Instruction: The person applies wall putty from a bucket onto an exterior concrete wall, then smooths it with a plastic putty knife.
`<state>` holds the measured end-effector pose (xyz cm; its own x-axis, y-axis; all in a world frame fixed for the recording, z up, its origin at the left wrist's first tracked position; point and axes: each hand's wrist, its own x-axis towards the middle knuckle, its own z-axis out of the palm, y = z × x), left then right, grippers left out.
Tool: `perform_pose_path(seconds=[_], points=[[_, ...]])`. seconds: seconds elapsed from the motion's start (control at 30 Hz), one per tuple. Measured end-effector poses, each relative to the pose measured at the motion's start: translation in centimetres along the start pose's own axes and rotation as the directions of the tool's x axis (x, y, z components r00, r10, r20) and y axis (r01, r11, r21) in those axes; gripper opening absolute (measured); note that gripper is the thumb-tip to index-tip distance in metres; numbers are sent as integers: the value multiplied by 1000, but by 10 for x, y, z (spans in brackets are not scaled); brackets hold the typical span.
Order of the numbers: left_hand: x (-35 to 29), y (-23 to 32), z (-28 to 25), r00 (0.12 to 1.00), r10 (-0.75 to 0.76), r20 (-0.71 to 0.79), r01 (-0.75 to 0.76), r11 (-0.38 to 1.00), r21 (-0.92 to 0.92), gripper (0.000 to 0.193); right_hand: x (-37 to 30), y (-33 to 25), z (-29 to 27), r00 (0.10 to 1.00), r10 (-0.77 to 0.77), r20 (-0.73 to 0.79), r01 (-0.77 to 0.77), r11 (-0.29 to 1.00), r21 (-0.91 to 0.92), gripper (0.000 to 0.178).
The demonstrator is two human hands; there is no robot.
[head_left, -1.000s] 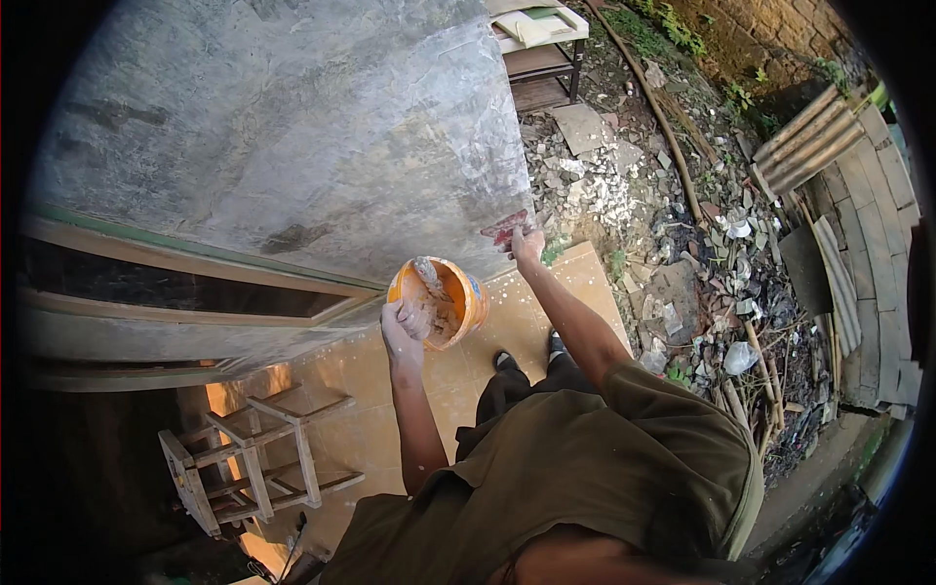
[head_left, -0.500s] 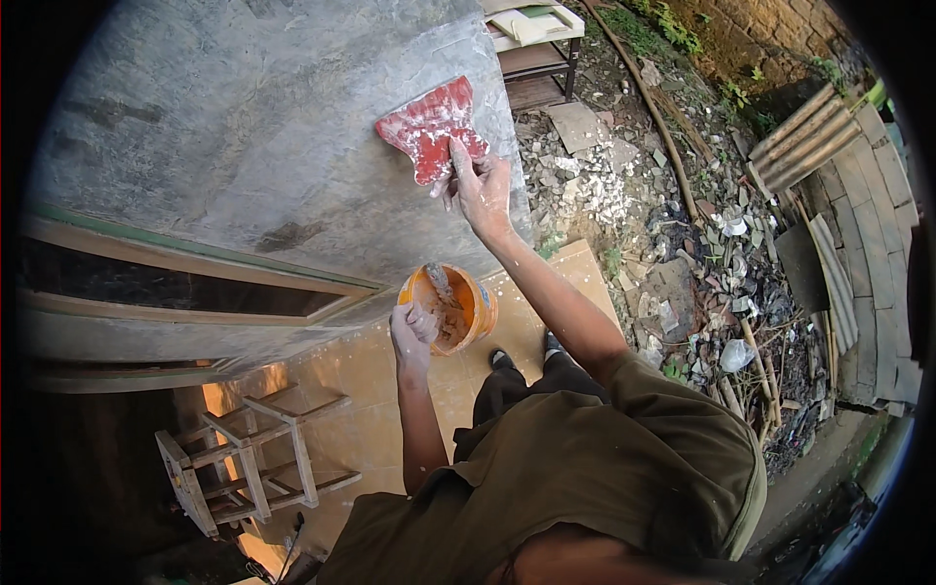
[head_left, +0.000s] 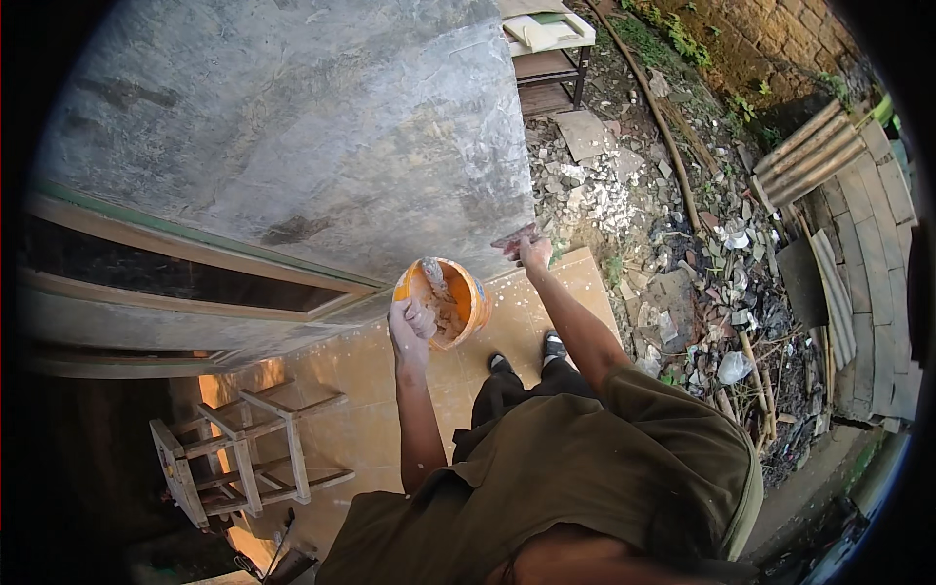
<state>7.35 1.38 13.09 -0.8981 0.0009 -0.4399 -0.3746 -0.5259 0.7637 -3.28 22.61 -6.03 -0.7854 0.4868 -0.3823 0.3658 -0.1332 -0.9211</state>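
Well, hands grip orange bucket, left, and reddish spreader, right, partly hidden.

Left hand grips orange bucket (pale paste inside); right hand, at bucket's two o'clock, holds reddish scraper.

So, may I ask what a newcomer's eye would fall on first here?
Probably the orange bucket of pale paste near the middle, held at its left side in the left grip. Next, likely the red scraper in the right grip, near the right edge of the mottled grey wall, then the white rubble strewn on the ground beyond.
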Motion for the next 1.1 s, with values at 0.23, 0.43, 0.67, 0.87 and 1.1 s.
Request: perform_pose_path(seconds=[0.23, 0.43, 0.67, 0.87, 1.1], points=[[3, 0, 8, 999, -25, 26, 24, 999, 23, 30, 65, -20, 10, 969, -232, -84, 236, 971, 35, 32], [-1, -4, -10, 1000, -9, 25, 9, 1000, -6, 30, -54, -197, 26, 860, -469, 201, 282, 765, 578, 34], [5, -5, -5, 999, -15, 32, 16, 999, -31, 30, -94, -214, 21, 815, -527, 239, 333, 765, 551, 32], [2, -3, -1, 1000, -11, -29, 11, 1000, -2, 30, -7, -94, 28, 870, -487, 75, 485, 874, 38, 36], [0, -9, -12, 999, -26, -24, 26, 1000, -17, 30, -8, 11, -7, 998, -22, -61, 22, 1000, -1, 36]])
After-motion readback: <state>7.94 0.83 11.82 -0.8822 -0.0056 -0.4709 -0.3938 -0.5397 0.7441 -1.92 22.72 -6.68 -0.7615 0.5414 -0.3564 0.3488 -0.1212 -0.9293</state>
